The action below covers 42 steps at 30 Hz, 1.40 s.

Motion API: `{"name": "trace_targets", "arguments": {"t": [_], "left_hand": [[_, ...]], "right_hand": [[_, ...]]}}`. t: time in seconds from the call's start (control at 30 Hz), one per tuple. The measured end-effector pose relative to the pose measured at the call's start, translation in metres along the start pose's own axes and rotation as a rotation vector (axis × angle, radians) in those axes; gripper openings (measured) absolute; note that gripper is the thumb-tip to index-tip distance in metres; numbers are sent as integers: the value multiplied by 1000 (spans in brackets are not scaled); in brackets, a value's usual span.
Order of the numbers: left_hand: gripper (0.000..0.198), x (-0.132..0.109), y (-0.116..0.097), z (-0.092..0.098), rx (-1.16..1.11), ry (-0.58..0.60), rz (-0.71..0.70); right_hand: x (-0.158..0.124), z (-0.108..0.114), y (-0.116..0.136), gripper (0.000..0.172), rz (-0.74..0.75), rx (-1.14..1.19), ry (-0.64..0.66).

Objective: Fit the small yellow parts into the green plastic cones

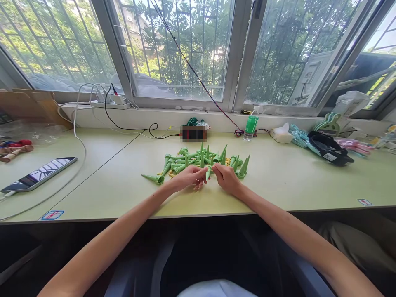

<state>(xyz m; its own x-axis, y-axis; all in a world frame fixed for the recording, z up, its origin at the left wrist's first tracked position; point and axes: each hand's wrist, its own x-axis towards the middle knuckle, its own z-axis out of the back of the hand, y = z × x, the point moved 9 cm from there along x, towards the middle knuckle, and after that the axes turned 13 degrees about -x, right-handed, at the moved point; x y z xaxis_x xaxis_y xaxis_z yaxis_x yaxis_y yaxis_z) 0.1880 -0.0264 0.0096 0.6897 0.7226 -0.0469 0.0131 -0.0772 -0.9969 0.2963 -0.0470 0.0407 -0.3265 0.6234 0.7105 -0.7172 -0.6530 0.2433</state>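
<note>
as the left hand (192, 176) grips a green plastic spike (208, 173), the right hand (227, 178) seemingly pinches its wider end. similar spikes (202, 156) sit heaped beyond on the table (278, 177).

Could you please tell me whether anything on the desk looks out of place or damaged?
Nothing looks clearly damaged. One green plastic cone lies on its side, slightly left of the jumbled pile of green plastic cones, so it looks a little stray.

No legible lettering on bottle label (251, 123) or stickers (53, 215)
</note>
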Motion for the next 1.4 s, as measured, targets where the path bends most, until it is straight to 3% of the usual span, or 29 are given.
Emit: {"name": "trace_targets", "arguments": {"t": [0.43,0.77,1.23,1.4], "left_hand": [[39,-3,-21,11,263,-150,-238],[38,-10,-39,12,489,-279,-475],[31,-20,-48,4,718,-285,-653],[31,-17,-47,6,671,-309,-610]], "right_hand": [[0,-2,-3,35,-28,-3,0],[0,-2,-9,37,-65,50,-23],[-2,-2,-6,36,-50,81,-10],[-3,3,-4,34,-35,70,-54]]}}
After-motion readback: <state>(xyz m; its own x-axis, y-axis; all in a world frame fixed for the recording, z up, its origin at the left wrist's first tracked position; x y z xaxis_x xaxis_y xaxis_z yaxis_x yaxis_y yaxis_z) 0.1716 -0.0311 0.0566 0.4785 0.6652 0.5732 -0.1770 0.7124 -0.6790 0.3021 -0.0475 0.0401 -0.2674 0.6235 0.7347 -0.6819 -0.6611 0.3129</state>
